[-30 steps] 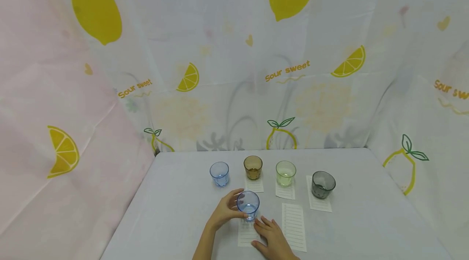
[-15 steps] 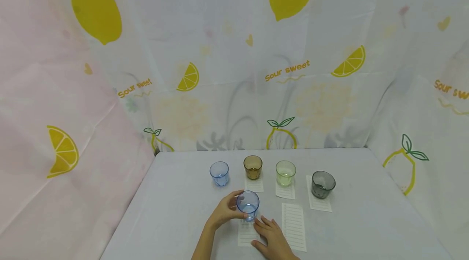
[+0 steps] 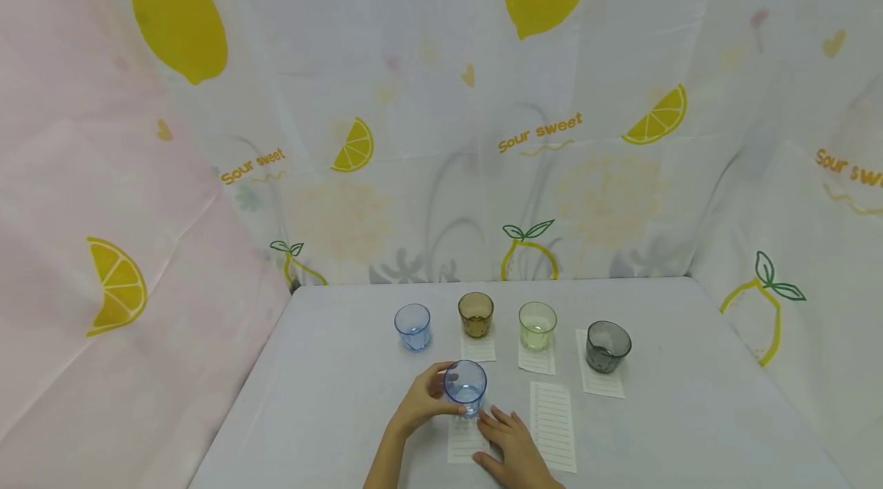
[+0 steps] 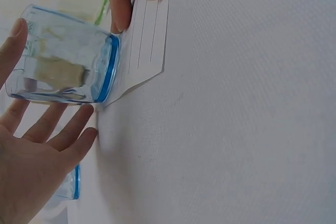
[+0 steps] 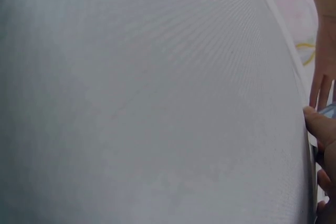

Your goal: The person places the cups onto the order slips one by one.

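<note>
A blue-tinted clear glass [image 3: 466, 388] is held in my left hand [image 3: 416, 402], fingers behind it and thumb in front. It stands over the far end of a lined paper slip [image 3: 462, 449]. In the left wrist view the glass [image 4: 63, 56] shows its bright blue base against the slip's edge; whether it bears fully on the paper is hard to tell. My right hand [image 3: 513, 449] lies on the same slip with fingers extended, fingertips close to the base of the glass. The right wrist view shows mostly white cloth, with the hands at its right edge.
Behind stand a second blue glass [image 3: 414, 329], a brown glass [image 3: 476, 316], a green glass [image 3: 537, 326] and a grey glass [image 3: 607, 348]. The last three have lined slips beneath. Another lined slip [image 3: 553, 425] lies right of my right hand. Lemon-print cloth [image 3: 428, 90] surrounds the table.
My left hand and the blue glass shift very slightly left and toward me. My right hand stays on the slip, and the other glasses stay where they were.
</note>
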The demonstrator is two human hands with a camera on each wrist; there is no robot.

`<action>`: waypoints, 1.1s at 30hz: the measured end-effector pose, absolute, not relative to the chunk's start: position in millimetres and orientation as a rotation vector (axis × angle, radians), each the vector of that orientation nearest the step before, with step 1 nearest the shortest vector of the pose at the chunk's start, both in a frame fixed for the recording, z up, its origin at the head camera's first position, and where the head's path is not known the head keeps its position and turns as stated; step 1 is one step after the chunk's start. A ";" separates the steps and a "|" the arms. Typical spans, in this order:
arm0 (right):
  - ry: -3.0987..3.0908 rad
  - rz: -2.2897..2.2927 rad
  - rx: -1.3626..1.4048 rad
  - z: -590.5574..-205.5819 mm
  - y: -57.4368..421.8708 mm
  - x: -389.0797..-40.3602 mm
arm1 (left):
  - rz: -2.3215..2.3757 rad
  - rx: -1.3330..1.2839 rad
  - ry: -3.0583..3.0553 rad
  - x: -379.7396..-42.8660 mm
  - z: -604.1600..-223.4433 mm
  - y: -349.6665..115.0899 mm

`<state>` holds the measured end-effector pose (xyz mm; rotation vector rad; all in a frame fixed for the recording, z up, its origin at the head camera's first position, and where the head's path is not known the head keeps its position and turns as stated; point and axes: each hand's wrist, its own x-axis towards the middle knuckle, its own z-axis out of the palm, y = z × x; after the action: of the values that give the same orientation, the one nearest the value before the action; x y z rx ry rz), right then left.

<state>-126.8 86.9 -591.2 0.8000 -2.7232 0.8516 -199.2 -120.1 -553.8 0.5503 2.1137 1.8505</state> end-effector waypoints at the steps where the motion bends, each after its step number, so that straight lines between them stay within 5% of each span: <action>1: -2.720 0.848 0.802 -591.2 86.8 -126.7 | 1.851 0.543 2.115 -199.0 -554.0 -120.4; 15: -2.627 0.808 0.766 -584.2 90.5 -126.8 | 1.893 0.479 2.219 -202.5 -542.6 -143.6; 33: -2.613 0.699 0.699 -574.1 156.7 -112.0 | 1.946 -0.102 2.763 -238.7 -520.2 -174.1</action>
<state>-112.0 156.7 -574.1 0.6995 -2.6130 0.6993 -238.7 -174.1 -520.2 -0.1022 2.7630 1.9458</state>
